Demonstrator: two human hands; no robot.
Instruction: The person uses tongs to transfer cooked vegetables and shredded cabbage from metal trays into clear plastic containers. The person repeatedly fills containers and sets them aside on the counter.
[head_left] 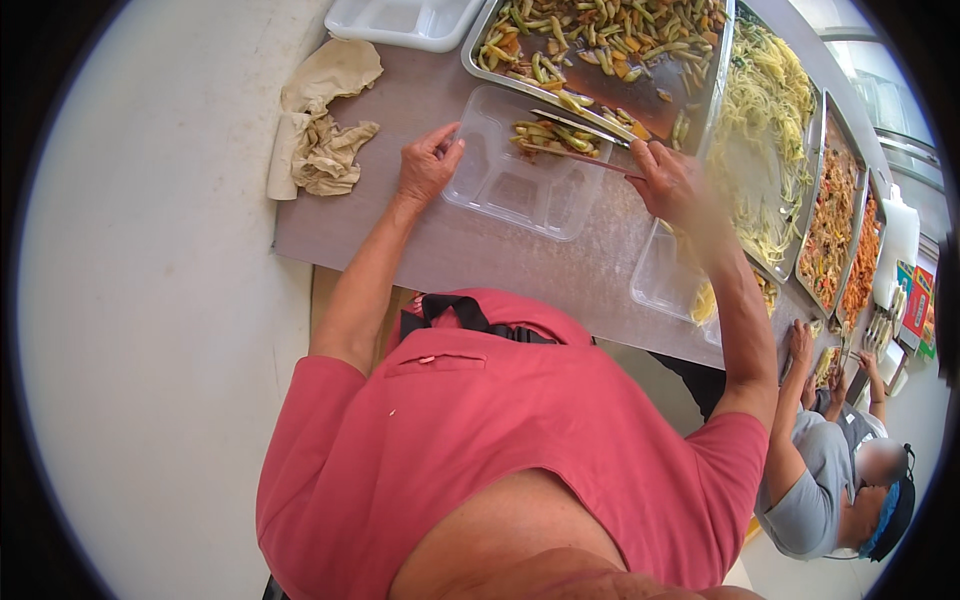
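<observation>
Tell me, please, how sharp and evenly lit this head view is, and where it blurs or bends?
Head view: the left hand on the clear meal tray is sharp; the right hand holding tongs is fairly sharp, its forearm smeared; the table edges bow toward the dark round rim; bright daylight washes out the upper right, with glare on the steel food pan.

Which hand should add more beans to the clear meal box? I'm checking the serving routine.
Probably the right hand: it holds the tongs over the box, beside the bean tray. The left hand steadies the box edge.
</observation>
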